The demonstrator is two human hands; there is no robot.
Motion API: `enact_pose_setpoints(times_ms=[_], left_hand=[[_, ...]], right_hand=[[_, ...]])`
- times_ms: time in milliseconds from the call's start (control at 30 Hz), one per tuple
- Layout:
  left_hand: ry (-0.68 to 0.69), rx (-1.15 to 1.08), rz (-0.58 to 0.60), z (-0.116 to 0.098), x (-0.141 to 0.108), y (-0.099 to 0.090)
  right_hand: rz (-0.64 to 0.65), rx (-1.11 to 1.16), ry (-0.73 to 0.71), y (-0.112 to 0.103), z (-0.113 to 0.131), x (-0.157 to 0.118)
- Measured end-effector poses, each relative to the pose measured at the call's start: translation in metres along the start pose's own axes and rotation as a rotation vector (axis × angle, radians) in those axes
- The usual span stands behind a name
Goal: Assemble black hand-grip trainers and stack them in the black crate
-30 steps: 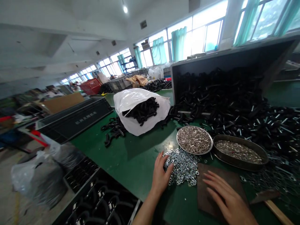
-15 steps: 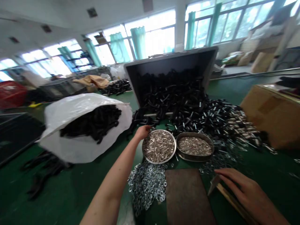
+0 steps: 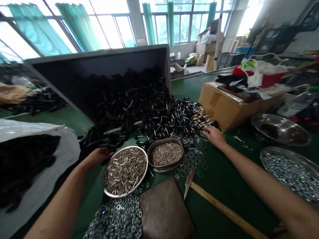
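Note:
My left hand (image 3: 99, 156) is at the left rim of a round metal dish (image 3: 126, 171) full of small silver pins. Its fingers are curled by dark curved parts (image 3: 111, 141); a dark piece shows under them, too blurred to name. My right hand (image 3: 214, 135) reaches to the right end of the heap, fingers pinched at the bolt-like metal parts (image 3: 200, 116); what they hold is hidden. A hammer (image 3: 219, 200) with a wooden handle lies below, apart from both hands. An oval tin (image 3: 166, 154) of small metal pieces stands beside the dish.
A tipped grey bin (image 3: 99, 54) spills black parts behind the dishes. A metal plate (image 3: 165, 209) lies in front, beside loose nuts or washers (image 3: 119, 215). Thin rings (image 3: 191, 162) lie scattered. Right stand a cardboard box (image 3: 219, 103) and metal bowls (image 3: 281, 127); left, a white sack (image 3: 71, 146).
The view has swung right. My right hand has left the hammer and moved forward to the heap's right end. My left hand stays near the round dish's left rim.

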State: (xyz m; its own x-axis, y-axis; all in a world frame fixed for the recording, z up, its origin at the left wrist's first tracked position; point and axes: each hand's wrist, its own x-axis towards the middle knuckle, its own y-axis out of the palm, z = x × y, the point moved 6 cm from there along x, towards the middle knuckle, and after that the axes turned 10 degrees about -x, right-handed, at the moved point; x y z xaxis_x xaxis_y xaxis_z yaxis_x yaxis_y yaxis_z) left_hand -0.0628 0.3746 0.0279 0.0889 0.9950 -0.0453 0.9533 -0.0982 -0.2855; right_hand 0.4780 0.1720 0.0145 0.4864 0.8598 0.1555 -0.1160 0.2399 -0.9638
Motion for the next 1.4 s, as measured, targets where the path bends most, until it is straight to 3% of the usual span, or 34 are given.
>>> enact_pose_setpoints(times_ms=[133,267,333,400,500,600,800,933,1067,1167,1233,1300,1400], left_hand=[[-0.040,0.001,-0.148,0.002,-0.041,-0.041],[0.049,-0.166,-0.328,-0.006,-0.134,-0.067],[0.034,-0.402,-0.330,-0.003,-0.186,-0.062],[-0.001,-0.458,-0.380,0.005,-0.236,-0.052],[-0.121,-0.257,-0.417,0.024,-0.303,-0.033],[-0.193,0.074,-0.302,0.042,-0.345,-0.009],[-0.101,0.746,-0.262,0.053,-0.371,0.012],[-0.094,0.853,-0.237,0.058,-0.370,0.015],[-0.093,0.804,-0.176,0.061,-0.368,0.011],[-0.052,0.654,-0.196,0.048,-0.368,0.012],[-0.048,0.384,-0.230,0.033,-0.369,0.020],[-0.127,0.023,-0.195,0.021,-0.370,0.042],[-0.311,-0.461,-0.078,0.007,-0.372,0.089]], right_hand=[[0.021,0.028,0.051,0.009,0.001,0.006],[0.050,0.172,0.048,-0.001,0.009,-0.014],[0.054,0.287,0.022,-0.010,0.020,-0.031],[0.111,0.573,0.026,-0.017,0.033,-0.056],[0.262,0.847,0.068,-0.023,0.057,-0.109],[0.373,0.863,0.021,-0.025,0.082,-0.164],[0.589,0.902,-0.219,-0.009,0.127,-0.241],[0.746,1.017,-0.303,-0.003,0.154,-0.270],[0.823,1.082,-0.309,0.006,0.166,-0.284],[0.843,1.135,-0.317,0.007,0.170,-0.289],[0.864,1.153,-0.329,0.003,0.175,-0.292],[0.890,1.165,-0.349,-0.003,0.182,-0.297],[0.889,1.179,-0.358,-0.014,0.189,-0.302]])
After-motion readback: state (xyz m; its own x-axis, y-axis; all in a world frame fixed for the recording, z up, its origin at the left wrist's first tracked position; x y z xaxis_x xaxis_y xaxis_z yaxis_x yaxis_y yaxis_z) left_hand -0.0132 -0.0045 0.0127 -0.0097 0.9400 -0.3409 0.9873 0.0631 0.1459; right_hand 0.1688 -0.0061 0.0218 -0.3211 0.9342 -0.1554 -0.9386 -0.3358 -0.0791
